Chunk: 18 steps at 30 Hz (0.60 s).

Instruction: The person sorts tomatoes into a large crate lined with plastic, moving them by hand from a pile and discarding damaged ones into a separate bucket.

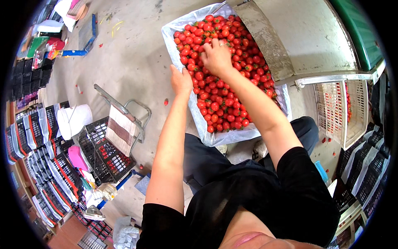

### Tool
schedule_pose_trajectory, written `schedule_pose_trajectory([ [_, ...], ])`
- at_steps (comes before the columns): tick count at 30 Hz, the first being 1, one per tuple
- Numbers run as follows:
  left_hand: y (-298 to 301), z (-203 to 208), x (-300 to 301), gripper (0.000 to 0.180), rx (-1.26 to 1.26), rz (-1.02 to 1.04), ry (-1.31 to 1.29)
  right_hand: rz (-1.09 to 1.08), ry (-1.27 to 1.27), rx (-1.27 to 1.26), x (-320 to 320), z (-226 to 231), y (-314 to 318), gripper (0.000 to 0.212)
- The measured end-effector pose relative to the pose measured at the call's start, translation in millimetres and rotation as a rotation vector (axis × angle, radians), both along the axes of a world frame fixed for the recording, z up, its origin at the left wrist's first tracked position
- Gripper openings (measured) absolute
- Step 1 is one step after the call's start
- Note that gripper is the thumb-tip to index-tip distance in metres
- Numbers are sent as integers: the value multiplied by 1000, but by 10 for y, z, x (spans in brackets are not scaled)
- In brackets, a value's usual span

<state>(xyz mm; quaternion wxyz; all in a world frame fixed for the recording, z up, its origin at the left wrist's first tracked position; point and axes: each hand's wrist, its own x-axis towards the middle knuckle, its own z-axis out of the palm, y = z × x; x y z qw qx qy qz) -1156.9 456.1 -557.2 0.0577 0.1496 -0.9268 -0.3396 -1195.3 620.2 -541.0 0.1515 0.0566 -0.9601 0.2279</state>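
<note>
Red tomatoes (219,101) fill the crate (228,138), so much seems undone; left hand (181,81) is half-open at the crate's left edge, right hand (217,58) curls inside, grip unclear.

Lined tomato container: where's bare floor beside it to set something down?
Bare floor lies left of the container, between it and the blue-edged panel, and toward the folding chair, where one loose tomato sits. Crowded: the container, full of tomatoes, and the far left, with stacked black crates.
</note>
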Motion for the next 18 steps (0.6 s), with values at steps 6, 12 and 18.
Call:
schedule_pose_trajectory([
  [6, -24, 212, 45, 43, 45, 13, -117, 312, -47, -60, 1185, 43, 95, 32],
  [12, 79, 286, 42, 48, 99, 10, -181, 370, -99, 18, 1797, 640, 1057, 35],
  [18, -22, 291, 61, 62, 89, 15, -169, -340, -118, -24, 2160, 563, 1898, 22],
])
